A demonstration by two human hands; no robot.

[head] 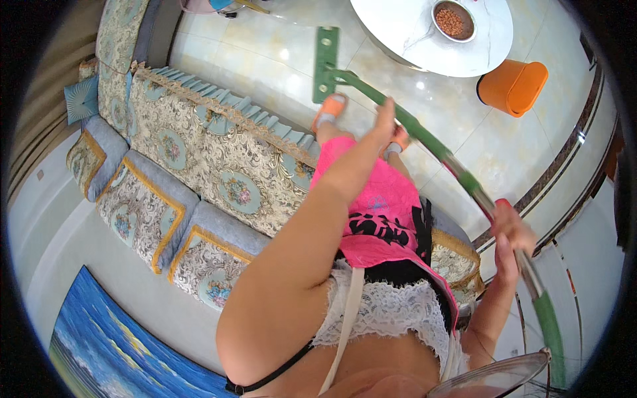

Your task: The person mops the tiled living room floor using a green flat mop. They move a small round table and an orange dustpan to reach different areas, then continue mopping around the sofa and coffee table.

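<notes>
A flat mop lies diagonally across the view. Its green mop head (326,64), a narrow plate with pale round spots, is on or just above the floor by an orange slipper (332,105). The mop handle (423,133) has green and metal sections and runs down to the lower right. My left hand (385,122) grips its lower part, the fingers partly hidden. Higher up, my right hand (510,239) is wrapped around the handle beside a red part and looks blurred.
To my left stands a sofa (199,149) with a patterned cover and pleated trim. A white round table (398,35) ahead holds a metal bowl (473,31) of reddish-brown beans or nuts. Beside it is an orange bin (510,89). Glossy tiles (264,54) cover the floor.
</notes>
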